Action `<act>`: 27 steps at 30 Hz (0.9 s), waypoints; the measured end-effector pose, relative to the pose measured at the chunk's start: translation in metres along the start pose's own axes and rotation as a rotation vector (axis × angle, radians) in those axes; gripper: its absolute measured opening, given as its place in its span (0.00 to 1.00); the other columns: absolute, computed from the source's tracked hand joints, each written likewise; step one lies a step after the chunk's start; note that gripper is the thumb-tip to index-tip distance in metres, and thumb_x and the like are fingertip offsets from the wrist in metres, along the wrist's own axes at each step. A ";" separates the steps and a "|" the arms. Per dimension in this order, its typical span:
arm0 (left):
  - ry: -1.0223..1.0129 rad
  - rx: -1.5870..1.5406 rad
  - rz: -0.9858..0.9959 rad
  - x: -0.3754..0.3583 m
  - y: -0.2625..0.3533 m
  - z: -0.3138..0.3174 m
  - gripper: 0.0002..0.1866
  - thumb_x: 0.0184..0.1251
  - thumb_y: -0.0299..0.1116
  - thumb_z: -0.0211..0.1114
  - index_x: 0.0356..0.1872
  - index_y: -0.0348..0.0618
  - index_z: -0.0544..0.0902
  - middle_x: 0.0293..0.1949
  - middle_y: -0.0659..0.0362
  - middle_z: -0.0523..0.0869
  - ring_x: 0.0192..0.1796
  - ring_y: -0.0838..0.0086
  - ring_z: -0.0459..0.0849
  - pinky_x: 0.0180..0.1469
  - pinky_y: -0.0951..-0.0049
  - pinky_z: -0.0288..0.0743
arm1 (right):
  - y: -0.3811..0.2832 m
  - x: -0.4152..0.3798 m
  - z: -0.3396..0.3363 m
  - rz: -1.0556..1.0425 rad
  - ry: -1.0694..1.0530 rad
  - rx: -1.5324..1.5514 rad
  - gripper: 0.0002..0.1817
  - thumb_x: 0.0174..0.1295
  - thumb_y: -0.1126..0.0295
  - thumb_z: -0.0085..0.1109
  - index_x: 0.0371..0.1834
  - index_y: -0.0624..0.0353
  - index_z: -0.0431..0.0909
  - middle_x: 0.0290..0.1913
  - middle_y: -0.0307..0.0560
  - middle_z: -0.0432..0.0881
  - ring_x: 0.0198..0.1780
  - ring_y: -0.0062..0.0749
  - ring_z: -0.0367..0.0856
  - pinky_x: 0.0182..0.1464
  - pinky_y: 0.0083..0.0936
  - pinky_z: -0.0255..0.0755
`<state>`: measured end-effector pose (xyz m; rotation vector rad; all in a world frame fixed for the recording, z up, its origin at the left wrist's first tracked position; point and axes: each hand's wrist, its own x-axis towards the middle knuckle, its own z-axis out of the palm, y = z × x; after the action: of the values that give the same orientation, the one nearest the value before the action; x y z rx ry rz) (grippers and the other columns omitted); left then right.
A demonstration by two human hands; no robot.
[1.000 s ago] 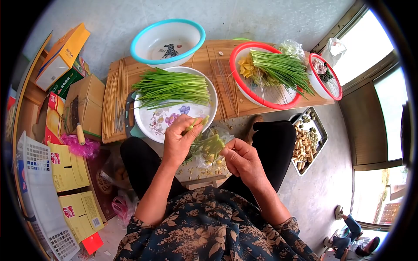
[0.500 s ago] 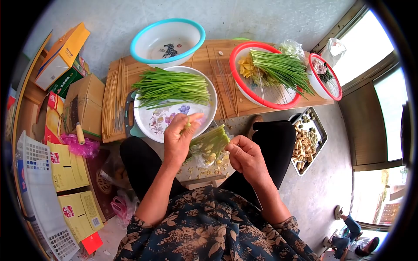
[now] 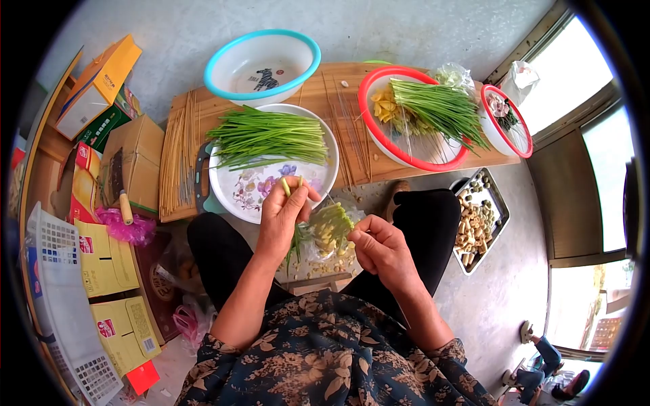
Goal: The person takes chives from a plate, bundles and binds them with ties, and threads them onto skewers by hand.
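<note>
My left hand (image 3: 279, 215) is closed around a few chives, whose pale ends stick up past the thumb and fingers while green leaves hang below. Just right of it is a flat row of chive pieces (image 3: 336, 220), apparently threaded on a thin skewer. My right hand (image 3: 382, 245) pinches the right end of this chive skewer; the fingers hide that end. Above my hands, a flowered white plate (image 3: 233, 193) carries a thick bunch of green chives (image 3: 271, 135).
Bamboo skewers (image 3: 177, 159) lie on the wooden table (image 3: 349, 122). There are a blue-rimmed basin (image 3: 233, 64), a red-rimmed basin (image 3: 379, 139) holding vegetables and a smaller basin (image 3: 489, 118). A metal tray (image 3: 501, 206) of skewered food sits on the floor. Boxes (image 3: 135, 159) and a knife (image 3: 124, 203) are left.
My left hand has turned, so two pale chive ends now point upward. The chive skewer has tilted and shows its cut ends more; my right hand has shifted slightly left and down.
</note>
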<state>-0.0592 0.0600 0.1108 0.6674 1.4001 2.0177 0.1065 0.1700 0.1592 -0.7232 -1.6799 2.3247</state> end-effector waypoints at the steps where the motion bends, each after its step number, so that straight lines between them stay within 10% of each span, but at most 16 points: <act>1: 0.000 -0.006 -0.020 0.000 -0.002 -0.002 0.11 0.76 0.38 0.53 0.42 0.42 0.77 0.33 0.64 0.79 0.27 0.84 0.68 0.31 0.82 0.62 | 0.000 0.000 0.002 0.000 0.000 0.000 0.08 0.69 0.69 0.56 0.36 0.61 0.73 0.18 0.31 0.67 0.16 0.12 0.59 0.17 0.13 0.51; 27: -0.049 -0.111 -0.198 -0.002 0.007 -0.004 0.15 0.75 0.38 0.54 0.47 0.37 0.82 0.24 0.71 0.69 0.23 0.87 0.62 0.27 0.85 0.58 | 0.002 0.001 0.010 -0.007 -0.025 -0.055 0.09 0.71 0.69 0.52 0.35 0.63 0.71 0.17 0.30 0.65 0.15 0.11 0.56 0.17 0.13 0.48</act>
<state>-0.0615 0.0543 0.1158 0.5057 1.2637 1.8944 0.1010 0.1612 0.1591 -0.7005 -1.7601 2.3003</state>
